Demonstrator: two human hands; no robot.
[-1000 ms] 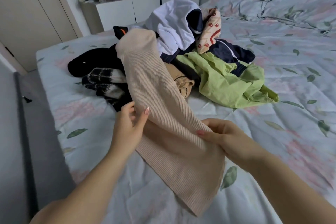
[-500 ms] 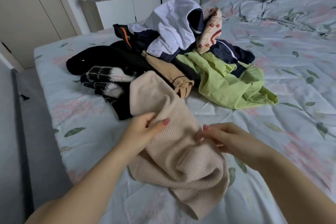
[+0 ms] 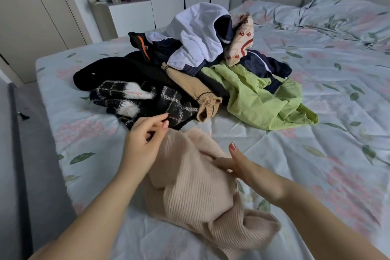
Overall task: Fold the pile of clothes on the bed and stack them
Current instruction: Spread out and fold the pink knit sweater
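A beige ribbed knit garment [image 3: 196, 188] lies crumpled on the floral bedsheet [image 3: 316, 154] in front of me. My left hand [image 3: 143, 141] hovers at its upper left edge, fingers loosely curled, holding nothing. My right hand [image 3: 240, 167] rests its straight fingers on a fold at the garment's right side, thumb raised. Behind it sits the unfolded pile: a black-and-white plaid knit [image 3: 145, 101], a tan sweater [image 3: 196, 93], a lime green garment [image 3: 259, 99], a white garment [image 3: 198, 34], navy clothes [image 3: 261, 65] and a black garment [image 3: 109, 72].
The bed's left edge [image 3: 45, 99] runs close to my left arm, with grey floor beyond. A white nightstand [image 3: 126, 17] with plush toys and wardrobe doors stand at the back. Pillows [image 3: 341, 15] lie at the far right by the headboard.
The beige garment, held up stretched a second ago, has dropped onto the bed in a crumpled heap. My left hand has let go of it and my right hand now lies on it.
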